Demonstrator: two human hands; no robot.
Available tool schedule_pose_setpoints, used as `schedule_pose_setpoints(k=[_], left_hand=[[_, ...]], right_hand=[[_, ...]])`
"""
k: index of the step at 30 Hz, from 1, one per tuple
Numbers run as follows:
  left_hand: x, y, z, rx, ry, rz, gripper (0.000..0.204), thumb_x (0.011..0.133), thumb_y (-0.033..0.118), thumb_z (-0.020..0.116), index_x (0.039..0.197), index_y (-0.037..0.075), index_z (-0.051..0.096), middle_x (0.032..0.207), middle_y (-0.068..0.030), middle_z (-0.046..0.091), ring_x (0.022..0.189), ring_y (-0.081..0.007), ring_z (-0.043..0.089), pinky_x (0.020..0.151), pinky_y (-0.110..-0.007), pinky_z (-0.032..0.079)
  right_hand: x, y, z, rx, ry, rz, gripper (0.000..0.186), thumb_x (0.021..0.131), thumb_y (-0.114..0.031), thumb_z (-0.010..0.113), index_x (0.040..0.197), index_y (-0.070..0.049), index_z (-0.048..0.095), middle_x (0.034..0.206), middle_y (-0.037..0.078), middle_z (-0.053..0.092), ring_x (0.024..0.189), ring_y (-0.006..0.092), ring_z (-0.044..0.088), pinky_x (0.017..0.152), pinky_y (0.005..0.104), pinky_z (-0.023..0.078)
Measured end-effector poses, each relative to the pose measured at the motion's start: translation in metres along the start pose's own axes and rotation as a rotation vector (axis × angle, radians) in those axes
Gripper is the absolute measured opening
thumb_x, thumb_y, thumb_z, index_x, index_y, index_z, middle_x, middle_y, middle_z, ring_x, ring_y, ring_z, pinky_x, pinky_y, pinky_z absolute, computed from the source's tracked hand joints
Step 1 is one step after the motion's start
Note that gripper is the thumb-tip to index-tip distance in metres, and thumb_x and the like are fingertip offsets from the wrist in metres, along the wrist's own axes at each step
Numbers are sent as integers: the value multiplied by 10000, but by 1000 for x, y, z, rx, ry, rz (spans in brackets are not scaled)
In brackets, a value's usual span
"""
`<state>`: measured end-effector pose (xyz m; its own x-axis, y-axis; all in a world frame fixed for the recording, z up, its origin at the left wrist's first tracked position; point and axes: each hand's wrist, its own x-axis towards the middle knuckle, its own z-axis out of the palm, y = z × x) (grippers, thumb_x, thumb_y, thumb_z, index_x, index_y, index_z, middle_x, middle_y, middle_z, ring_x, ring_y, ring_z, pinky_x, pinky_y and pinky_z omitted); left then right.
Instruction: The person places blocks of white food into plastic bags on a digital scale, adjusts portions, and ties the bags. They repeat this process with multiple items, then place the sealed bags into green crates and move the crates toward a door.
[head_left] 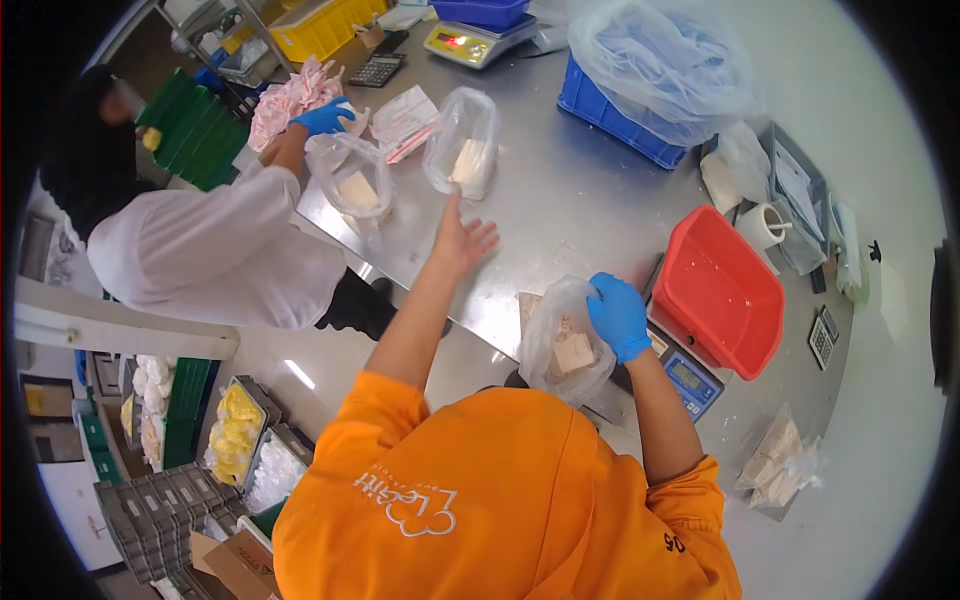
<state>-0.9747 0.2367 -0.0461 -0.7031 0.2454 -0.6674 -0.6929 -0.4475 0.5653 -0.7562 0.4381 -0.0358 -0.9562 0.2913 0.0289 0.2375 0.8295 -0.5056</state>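
My bare left hand (462,240) is raised over the steel table with its fingers apart and empty, just below a clear bag (463,140) holding a pale block; whether a fingertip touches it I cannot tell. My blue-gloved right hand (620,316) grips the rim of another clear bag (550,355) at the front edge, which holds a pale block (572,352) and small pieces. A third bag (356,190) with a pale block stands at the left. Beside my right hand are a red tub (715,290) and a scale (688,382).
A co-worker (210,240) in white reaches with a blue glove toward pink cloth-like items (290,105) at the left. Across the steel table (560,220) stand a bag-filled blue crate (610,120), a second scale (480,40) and calculators (823,335). Stacked crates (150,520) stand below left.
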Motion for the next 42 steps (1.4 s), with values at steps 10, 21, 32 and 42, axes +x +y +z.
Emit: schedule_pose_setpoints(k=[10, 21, 32, 42], left_hand=[[57, 71, 31, 130, 21, 442, 185, 920, 153, 562, 1073, 49, 554, 887, -78, 604, 726, -191, 595, 606, -338, 528], [-143, 98, 78, 99, -744, 235, 175, 852, 132, 594, 998, 36, 586, 902, -62, 626, 814, -198, 629, 733, -356, 517], [-162, -47, 241, 273, -1095, 14, 240, 848, 116, 596, 1065, 25, 645, 986, -97, 678, 896, -210, 666, 788, -390, 550], [-94, -161, 250, 1077, -841, 384, 273, 856, 171, 666, 1058, -10, 629, 986, -127, 674, 904, -203, 648, 775, -360, 524]], right_hand=[[-31, -5, -25, 114, -40, -133, 362, 826, -229, 668, 1147, -70, 618, 1083, 179, 613, 1042, 373, 593, 897, 458, 488], [54, -66, -109, 579, 215, -263, 739, 790, -118, 707, 1473, -131, 425, 1364, 150, 511, 1189, 270, 545, 991, 386, 457], [-52, 73, -275, 302, 568, 12, 213, 820, -94, 565, 1002, -21, 648, 949, 62, 658, 904, 152, 593, 832, 295, 465], [-112, 198, -200, 163, 618, 249, 212, 796, -7, 599, 1002, -19, 651, 978, 116, 665, 917, 225, 619, 854, 330, 480]])
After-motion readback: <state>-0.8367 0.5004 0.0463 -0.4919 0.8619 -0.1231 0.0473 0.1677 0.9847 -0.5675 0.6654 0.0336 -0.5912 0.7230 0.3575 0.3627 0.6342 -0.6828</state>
